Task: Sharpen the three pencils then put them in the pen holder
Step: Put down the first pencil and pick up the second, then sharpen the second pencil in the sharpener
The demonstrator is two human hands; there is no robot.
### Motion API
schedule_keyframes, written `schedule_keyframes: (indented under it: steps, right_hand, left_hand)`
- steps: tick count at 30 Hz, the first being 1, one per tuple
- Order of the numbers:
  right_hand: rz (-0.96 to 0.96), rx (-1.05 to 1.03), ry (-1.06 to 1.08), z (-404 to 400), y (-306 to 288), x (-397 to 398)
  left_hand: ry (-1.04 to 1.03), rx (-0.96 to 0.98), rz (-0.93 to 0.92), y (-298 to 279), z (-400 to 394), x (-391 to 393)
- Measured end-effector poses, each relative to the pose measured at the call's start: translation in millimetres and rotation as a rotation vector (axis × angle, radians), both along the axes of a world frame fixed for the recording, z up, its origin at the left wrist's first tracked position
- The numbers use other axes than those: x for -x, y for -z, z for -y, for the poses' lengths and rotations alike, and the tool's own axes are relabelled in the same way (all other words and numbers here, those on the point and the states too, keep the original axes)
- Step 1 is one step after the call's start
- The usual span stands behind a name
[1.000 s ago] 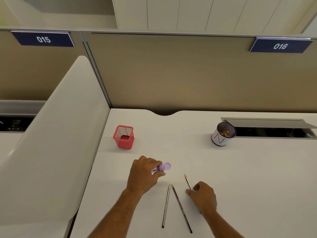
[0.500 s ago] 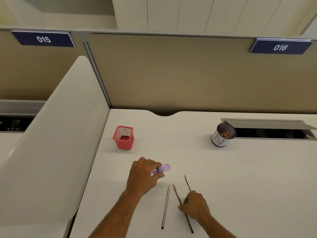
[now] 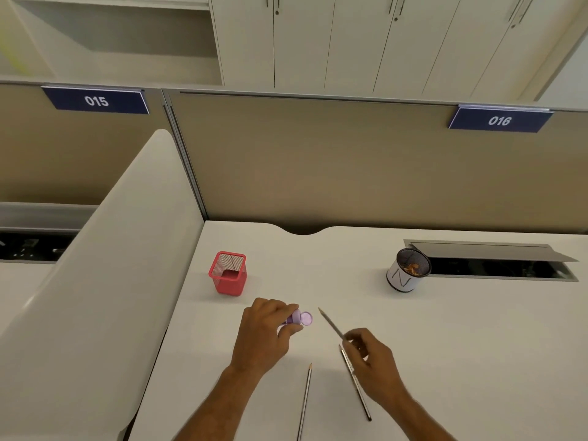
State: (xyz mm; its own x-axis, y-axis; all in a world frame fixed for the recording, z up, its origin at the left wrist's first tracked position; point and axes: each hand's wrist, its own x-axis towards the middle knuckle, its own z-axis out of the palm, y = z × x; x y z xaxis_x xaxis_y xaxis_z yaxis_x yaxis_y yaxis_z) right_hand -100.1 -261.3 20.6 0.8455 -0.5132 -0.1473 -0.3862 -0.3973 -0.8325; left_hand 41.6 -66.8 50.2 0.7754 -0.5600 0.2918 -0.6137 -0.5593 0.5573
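Note:
My left hand (image 3: 265,334) grips a small purple sharpener (image 3: 300,318) just above the white desk, its round end facing right. My right hand (image 3: 370,361) pinches one pencil (image 3: 331,323) lifted off the desk, tip pointing up-left toward the sharpener and a short gap away from it. Two more pencils lie on the desk: one (image 3: 304,404) at bottom centre, the other (image 3: 358,388) partly under my right hand. The red mesh pen holder (image 3: 228,273) stands upright to the far left of the hands, with nothing visible inside it.
A white cup (image 3: 405,275) with a dark mesh top holding orange shavings stands at the right. Behind it is an open cable tray slot (image 3: 496,268). A beige partition (image 3: 350,163) backs the desk, and a white curved divider (image 3: 105,275) borders the left.
My right hand has picked one pencil off the desk and raised it toward the sharpener. The left hand with the sharpener stays put; two pencils stay lying on the desk.

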Motion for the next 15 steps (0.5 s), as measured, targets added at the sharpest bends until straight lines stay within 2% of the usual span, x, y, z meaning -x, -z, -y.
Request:
schedule_keyframes:
  steps: [9,15]
  right_hand:
    - [0.363,0.26,-0.112,28.4,-83.4,-5.4]
    - [0.474,0.413,-0.228,33.4,-114.0,-10.6]
  left_hand:
    - [0.004,0.236,-0.033,-52.9,10.0,-5.8]
    - [0.05,0.311,0.022,-79.8,17.2,-0.5]
